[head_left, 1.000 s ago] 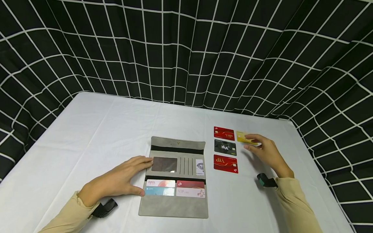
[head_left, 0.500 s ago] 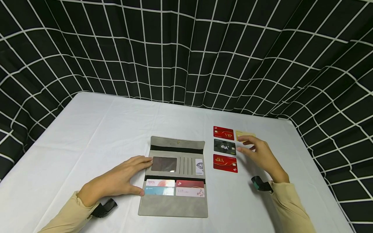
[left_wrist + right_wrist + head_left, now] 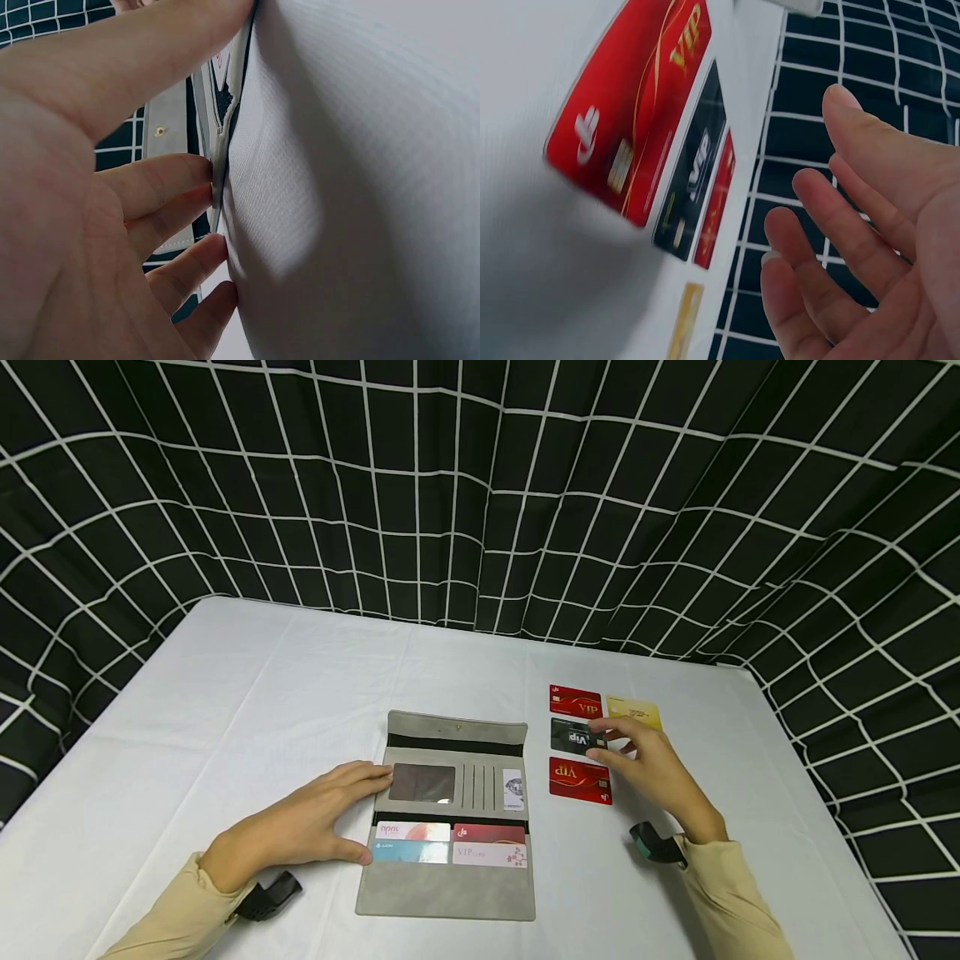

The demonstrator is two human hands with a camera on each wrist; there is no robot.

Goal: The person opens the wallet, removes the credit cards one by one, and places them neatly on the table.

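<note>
A grey wallet [image 3: 450,814] lies open on the white table [image 3: 247,710], with several cards in its slots. My left hand [image 3: 315,818] rests flat on the table, fingertips touching the wallet's left edge [image 3: 217,172]. To the right lie a red VIP card [image 3: 575,702], a black VIP card [image 3: 573,737], another red VIP card [image 3: 579,779] and a gold card [image 3: 634,712]. My right hand [image 3: 645,764] hovers with fingers extended over the black card's right end. In the right wrist view the fingers [image 3: 832,255] are spread above the cards [image 3: 630,120] and hold nothing.
A black curtain with a white grid [image 3: 480,493] surrounds the table on three sides. Bare white cloth stretches across the left and far part of the table. Black wrist straps [image 3: 273,893] sit on both beige sleeves.
My right hand has let go of the gold card, which now lies on the table, and has moved left and nearer, over the black card. The left hand has not moved.
</note>
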